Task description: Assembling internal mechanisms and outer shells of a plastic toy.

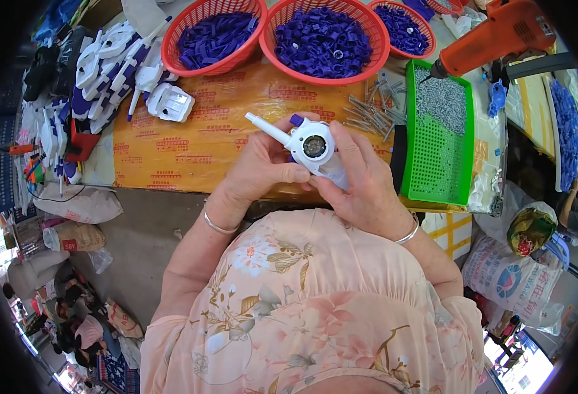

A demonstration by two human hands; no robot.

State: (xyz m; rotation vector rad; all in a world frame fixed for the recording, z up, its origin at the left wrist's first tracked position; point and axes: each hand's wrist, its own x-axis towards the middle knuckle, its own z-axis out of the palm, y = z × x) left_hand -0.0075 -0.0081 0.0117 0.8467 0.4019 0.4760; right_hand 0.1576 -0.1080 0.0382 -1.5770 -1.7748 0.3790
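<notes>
Both hands meet over the near edge of the worktop (170,154), which is wrapped in printed yellow sheet, and between them sits a small white plastic toy gun (312,150) with a round dark window in its middle, a thin white nozzle pointing up and to the left, and a purple cap at its top. The left hand (259,172) is closed on the toy's left side, thumb lying along its lower edge. The right hand (354,180) grips the right side and the handle end, fingers curled over the top beside the round window. A silver bangle sits on each wrist.

Judging by its thin moulded shell, the toy is light and stiff, with a smooth, somewhat slippery skin. The nozzle looks like the weak part, so the thick body around the window seems the safer place to hold, as both hands do.

Along the far edge stand three red baskets (170,39) filled with small purple plastic pieces (322,39). At the left edge lies a heap of white and purple toy shells (115,65), one white shell (170,102) lying nearest the hands. Toward the right edge sits a green mesh tray (437,164) holding a mass of small grey screws (443,98), with longer metal pins (368,111) scattered just beside it. An orange power screwdriver (499,33) hangs over the tray's far corner.
</notes>
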